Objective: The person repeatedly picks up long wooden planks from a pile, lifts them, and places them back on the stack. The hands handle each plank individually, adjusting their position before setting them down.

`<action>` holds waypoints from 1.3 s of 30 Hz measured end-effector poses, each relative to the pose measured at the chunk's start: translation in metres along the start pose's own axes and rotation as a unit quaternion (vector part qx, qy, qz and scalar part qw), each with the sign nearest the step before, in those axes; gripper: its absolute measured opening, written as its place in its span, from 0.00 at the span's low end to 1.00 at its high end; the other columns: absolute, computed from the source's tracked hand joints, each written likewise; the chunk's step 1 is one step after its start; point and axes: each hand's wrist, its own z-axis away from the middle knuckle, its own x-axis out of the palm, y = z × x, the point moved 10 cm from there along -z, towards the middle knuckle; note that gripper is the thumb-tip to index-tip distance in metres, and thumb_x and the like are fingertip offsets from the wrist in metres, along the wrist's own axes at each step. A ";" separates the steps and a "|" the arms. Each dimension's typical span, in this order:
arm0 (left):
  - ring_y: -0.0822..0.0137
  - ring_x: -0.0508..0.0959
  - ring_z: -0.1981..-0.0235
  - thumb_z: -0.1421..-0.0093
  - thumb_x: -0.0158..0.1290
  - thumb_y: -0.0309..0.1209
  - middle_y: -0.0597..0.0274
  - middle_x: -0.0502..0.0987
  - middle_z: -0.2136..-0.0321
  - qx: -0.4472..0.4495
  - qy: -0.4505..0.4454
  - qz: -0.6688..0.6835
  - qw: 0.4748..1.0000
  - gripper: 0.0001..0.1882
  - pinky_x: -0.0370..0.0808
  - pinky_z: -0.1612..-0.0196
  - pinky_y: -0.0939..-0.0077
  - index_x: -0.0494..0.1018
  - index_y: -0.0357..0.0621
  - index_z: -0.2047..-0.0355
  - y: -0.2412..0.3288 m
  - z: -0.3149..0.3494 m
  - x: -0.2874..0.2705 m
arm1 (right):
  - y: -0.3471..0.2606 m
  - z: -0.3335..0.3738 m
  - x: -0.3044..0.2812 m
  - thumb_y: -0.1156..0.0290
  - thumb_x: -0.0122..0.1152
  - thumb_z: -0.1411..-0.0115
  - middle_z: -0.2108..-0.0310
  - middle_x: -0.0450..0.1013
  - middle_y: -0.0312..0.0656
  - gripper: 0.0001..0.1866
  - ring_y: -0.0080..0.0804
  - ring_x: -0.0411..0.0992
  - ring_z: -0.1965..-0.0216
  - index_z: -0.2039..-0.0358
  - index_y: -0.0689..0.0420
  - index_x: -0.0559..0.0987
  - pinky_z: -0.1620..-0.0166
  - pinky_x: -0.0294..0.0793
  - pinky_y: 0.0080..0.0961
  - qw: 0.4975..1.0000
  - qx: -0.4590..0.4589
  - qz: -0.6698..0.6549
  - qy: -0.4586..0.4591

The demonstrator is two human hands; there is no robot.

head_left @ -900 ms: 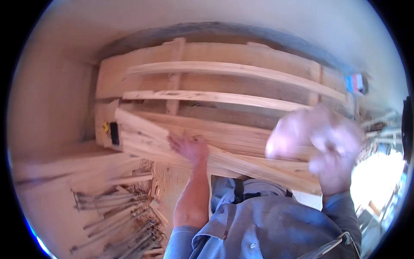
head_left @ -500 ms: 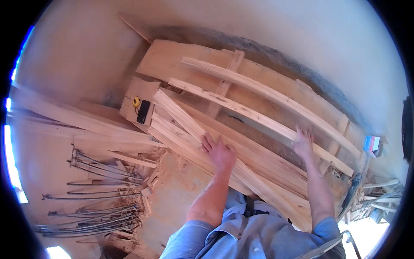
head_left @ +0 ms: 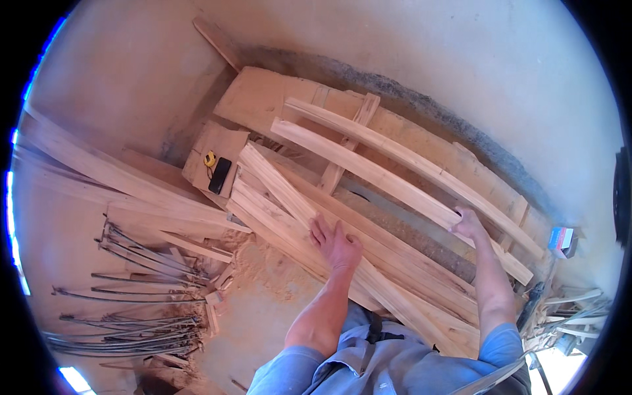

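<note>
My right hand (head_left: 469,225) is closed around a long pale wooden plank (head_left: 368,168), toward its right end. This plank lies on wooden crosspieces (head_left: 367,110), alongside a second long plank (head_left: 408,158) farther off. Palm down, my left hand (head_left: 337,247) rests on a narrow wooden board (head_left: 280,181) with its fingers apart. That board lies slantwise across a stack of boards (head_left: 263,214) close to my body. Its lower right end runs in front of my shirt.
On a brown cardboard piece (head_left: 204,148) lie a yellow tape measure (head_left: 210,158) and a black flat object (head_left: 220,176). Several metal bar clamps (head_left: 138,322) and wood scraps are at the left. A small blue-and-white box (head_left: 561,242) sits far right, by the wall (head_left: 526,99).
My right hand has closed around the nearer plank, which has turned to show more of its side and shifted slightly toward the farther one. The left hand stays on its board.
</note>
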 end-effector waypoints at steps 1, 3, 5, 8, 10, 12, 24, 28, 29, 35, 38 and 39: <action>0.41 0.42 0.31 0.52 0.52 0.32 0.44 0.46 0.32 0.001 -0.002 -0.001 1.000 0.23 0.40 0.32 0.46 0.76 0.41 0.54 0.000 0.000 0.000 | 0.012 -0.005 0.003 0.66 0.76 0.65 0.48 0.72 0.57 0.44 0.46 0.69 0.44 0.46 0.69 0.71 0.39 0.64 0.30 1.000 -0.007 -0.001 0.014; 0.41 0.42 0.31 0.51 0.52 0.32 0.43 0.46 0.32 0.004 0.000 -0.003 1.000 0.23 0.39 0.32 0.45 0.75 0.40 0.54 -0.002 0.000 0.001 | 0.020 -0.009 0.007 0.66 0.76 0.65 0.48 0.72 0.57 0.44 0.46 0.68 0.43 0.46 0.69 0.71 0.38 0.63 0.30 1.000 -0.010 0.005 0.023; 0.40 0.41 0.31 0.51 0.52 0.33 0.41 0.45 0.32 0.008 0.007 -0.003 1.000 0.23 0.38 0.32 0.45 0.75 0.40 0.54 -0.005 0.001 0.003 | 0.013 -0.008 0.005 0.66 0.76 0.65 0.48 0.72 0.56 0.44 0.46 0.68 0.43 0.45 0.69 0.71 0.38 0.63 0.30 1.000 -0.002 0.019 0.014; 0.39 0.41 0.31 0.51 0.52 0.32 0.41 0.45 0.32 0.003 -0.002 -0.002 1.000 0.22 0.39 0.32 0.44 0.75 0.39 0.55 -0.005 0.001 0.003 | -0.002 0.000 0.004 0.66 0.76 0.65 0.47 0.71 0.55 0.44 0.46 0.67 0.42 0.45 0.67 0.71 0.37 0.62 0.29 1.000 0.008 0.009 -0.021; 0.39 0.41 0.31 0.51 0.52 0.32 0.41 0.46 0.32 0.007 -0.005 -0.002 1.000 0.22 0.39 0.32 0.44 0.75 0.39 0.55 -0.004 0.001 0.002 | -0.002 0.004 0.003 0.67 0.76 0.64 0.46 0.71 0.54 0.42 0.45 0.68 0.42 0.45 0.65 0.72 0.37 0.62 0.29 1.000 0.017 0.000 -0.014; 0.39 0.41 0.31 0.51 0.51 0.32 0.41 0.45 0.32 0.008 -0.007 -0.004 1.000 0.22 0.39 0.32 0.43 0.75 0.39 0.55 -0.003 0.000 0.001 | -0.005 0.009 0.002 0.69 0.75 0.63 0.46 0.71 0.53 0.41 0.45 0.68 0.42 0.45 0.64 0.72 0.37 0.62 0.29 1.000 0.023 -0.021 -0.001; 0.37 0.42 0.31 0.52 0.52 0.31 0.41 0.47 0.33 0.021 -0.003 -0.009 1.000 0.22 0.41 0.33 0.42 0.76 0.41 0.54 -0.002 0.001 0.003 | 0.017 -0.003 0.005 0.72 0.75 0.63 0.45 0.70 0.52 0.40 0.44 0.67 0.42 0.45 0.62 0.73 0.36 0.61 0.31 0.997 -0.002 -0.047 0.055; 0.37 0.42 0.32 0.52 0.52 0.31 0.40 0.47 0.33 0.012 0.001 -0.010 1.000 0.22 0.41 0.33 0.42 0.76 0.41 0.55 -0.002 0.001 0.001 | -0.030 0.018 -0.002 0.73 0.75 0.64 0.50 0.72 0.52 0.38 0.48 0.69 0.47 0.48 0.60 0.74 0.40 0.65 0.36 0.993 -0.065 0.050 0.090; 0.37 0.42 0.32 0.52 0.51 0.31 0.40 0.47 0.33 0.011 0.000 -0.007 1.000 0.22 0.40 0.33 0.42 0.76 0.41 0.55 -0.002 0.001 0.002 | -0.036 0.022 -0.001 0.73 0.75 0.64 0.51 0.72 0.52 0.37 0.49 0.69 0.48 0.48 0.60 0.74 0.40 0.65 0.37 0.986 -0.082 0.093 0.109; 0.37 0.43 0.32 0.52 0.51 0.31 0.40 0.48 0.33 0.018 0.013 -0.005 1.000 0.22 0.40 0.33 0.42 0.76 0.40 0.55 0.002 0.000 -0.003 | -0.034 0.035 0.010 0.77 0.66 0.61 0.53 0.72 0.53 0.33 0.53 0.70 0.51 0.49 0.58 0.73 0.46 0.69 0.41 0.988 -0.028 0.084 0.129; 0.37 0.43 0.32 0.53 0.52 0.31 0.40 0.48 0.34 0.013 0.002 -0.026 1.000 0.22 0.41 0.33 0.42 0.76 0.40 0.56 0.002 -0.001 -0.001 | -0.036 0.037 0.011 0.78 0.63 0.59 0.54 0.72 0.53 0.30 0.54 0.70 0.51 0.50 0.58 0.73 0.46 0.69 0.41 0.990 -0.008 0.074 0.122; 0.37 0.44 0.32 0.53 0.52 0.31 0.40 0.48 0.34 0.018 0.011 -0.027 0.999 0.22 0.41 0.33 0.42 0.76 0.40 0.56 0.003 -0.001 -0.003 | -0.037 0.037 0.011 0.78 0.63 0.59 0.54 0.72 0.52 0.30 0.53 0.70 0.50 0.50 0.57 0.73 0.46 0.69 0.41 0.989 -0.016 0.072 0.131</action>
